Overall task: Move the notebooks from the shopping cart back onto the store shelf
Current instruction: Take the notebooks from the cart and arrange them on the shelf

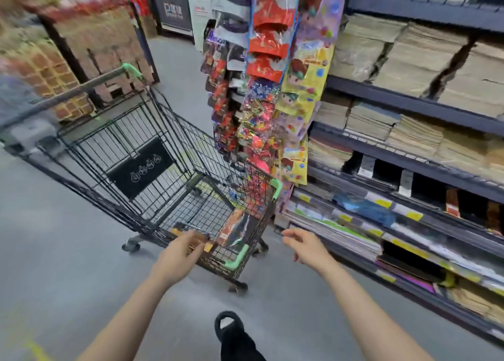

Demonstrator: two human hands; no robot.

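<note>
foot: black shoe (231, 330) on the grey floor (68, 251), below and between both forearms.
left hand: left hand (178, 254) reaches over the near corner of the shopping cart (152, 153); fingers extended toward the items inside; blur hides whether they touch anything.
right hand: right hand (305, 244) hangs in the air, fingers loose and slightly spread, holding nothing, just right of the cart and near the lower store shelf (409, 104).
notebooks: notebooks (231, 228) in orange and dark covers lie in the cart's near end, just beyond the left fingertips.
shelf stock: stacked paper goods fill the rows beyond and right of the right hand.
hanging packets: bright packets (270, 60) dangle beyond both hands, beside the cart.
</note>
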